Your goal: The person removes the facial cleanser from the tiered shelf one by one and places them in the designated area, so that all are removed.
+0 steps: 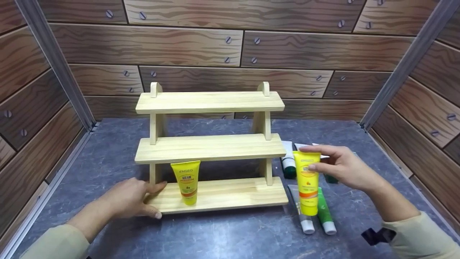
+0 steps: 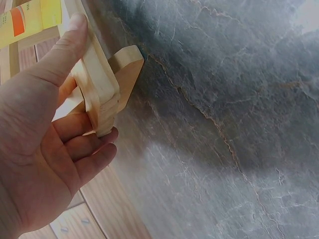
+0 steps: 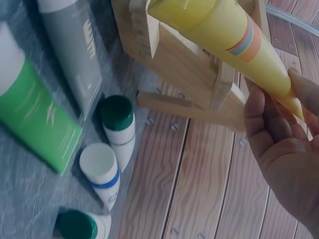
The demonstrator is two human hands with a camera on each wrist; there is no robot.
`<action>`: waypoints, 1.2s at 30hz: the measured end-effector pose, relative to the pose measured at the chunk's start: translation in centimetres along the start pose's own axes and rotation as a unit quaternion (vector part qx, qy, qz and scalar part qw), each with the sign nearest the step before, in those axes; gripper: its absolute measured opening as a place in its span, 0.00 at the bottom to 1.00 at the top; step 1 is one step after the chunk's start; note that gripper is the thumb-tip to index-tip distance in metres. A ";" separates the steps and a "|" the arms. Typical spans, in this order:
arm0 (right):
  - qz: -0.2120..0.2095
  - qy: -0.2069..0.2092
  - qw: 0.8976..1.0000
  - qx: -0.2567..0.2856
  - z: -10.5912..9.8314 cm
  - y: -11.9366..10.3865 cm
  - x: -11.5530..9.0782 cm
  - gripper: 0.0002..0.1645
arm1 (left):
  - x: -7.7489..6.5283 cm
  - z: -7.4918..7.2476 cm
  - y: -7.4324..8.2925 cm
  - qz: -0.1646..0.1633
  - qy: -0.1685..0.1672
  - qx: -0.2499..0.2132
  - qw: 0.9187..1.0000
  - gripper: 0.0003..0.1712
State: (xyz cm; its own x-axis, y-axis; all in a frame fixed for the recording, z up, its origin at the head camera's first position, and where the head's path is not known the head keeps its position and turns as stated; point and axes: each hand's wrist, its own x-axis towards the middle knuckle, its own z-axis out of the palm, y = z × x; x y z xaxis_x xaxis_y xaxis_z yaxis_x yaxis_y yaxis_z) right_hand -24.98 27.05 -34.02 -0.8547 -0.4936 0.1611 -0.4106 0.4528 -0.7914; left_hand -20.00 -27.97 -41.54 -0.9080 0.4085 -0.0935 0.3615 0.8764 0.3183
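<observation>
A three-tier wooden display shelf [image 1: 215, 147] stands on the grey table. My left hand [image 1: 127, 198] grips the left end of its bottom tier, and in the left wrist view the thumb [image 2: 65, 52] lies along the edge. On that tier a yellow tube [image 1: 186, 183] stands upright on its cap, near the left end. To the right of the shelf, my right hand [image 1: 343, 167] pinches a second yellow tube [image 1: 307, 183] by its flat top end, cap downward. In the right wrist view this yellow tube [image 3: 219, 37] is held between thumb and fingers.
Behind and below the held tube lie a grey tube [image 1: 306, 223] and a green tube [image 1: 326, 212], white caps toward me. Farther back are several white tubes, one with a dark green cap [image 1: 289, 172]. Wood-patterned panels [image 1: 215, 46] enclose the table.
</observation>
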 end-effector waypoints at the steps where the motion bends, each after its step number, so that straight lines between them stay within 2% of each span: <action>1: 0.006 0.000 1.000 -0.003 -0.2 0.1 -0.1 0.28 | 0.0 0.0 0.0 -0.001 -0.001 0.000 1.000 0.55; 6: 0.020 0.002 1.000 -0.010 -1.0 0.7 -0.8 0.28 | 0.1 0.1 0.1 -0.002 -0.002 0.004 1.000 0.55; 11: 0.026 0.003 1.000 -0.002 -1.7 1.3 -1.3 0.27 | 0.0 0.1 0.1 0.011 0.005 0.005 1.000 0.54; 16: 0.057 -0.002 0.998 -0.001 -2.6 1.8 -1.8 0.28 | 0.1 0.1 -0.1 0.016 0.007 0.005 1.000 0.55; 22: 0.093 0.007 0.995 -0.030 -3.6 2.2 -2.3 0.30 | 0.0 0.2 0.0 0.005 0.002 0.001 1.000 0.54; 36: 0.091 -0.003 0.995 -0.040 -5.0 4.0 -3.3 0.31 | 0.0 0.0 -0.2 0.009 0.008 -0.001 1.000 0.54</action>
State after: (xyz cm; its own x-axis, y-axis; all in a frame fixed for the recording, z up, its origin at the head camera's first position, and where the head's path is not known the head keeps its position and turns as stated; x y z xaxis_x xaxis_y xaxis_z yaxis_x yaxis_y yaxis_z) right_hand -25.40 34.22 -34.73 -0.9151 -0.4029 0.0163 -0.2740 0.5918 -0.7581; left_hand -20.07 -28.09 -41.63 -0.9042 0.4208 -0.0726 0.3783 0.8683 0.3209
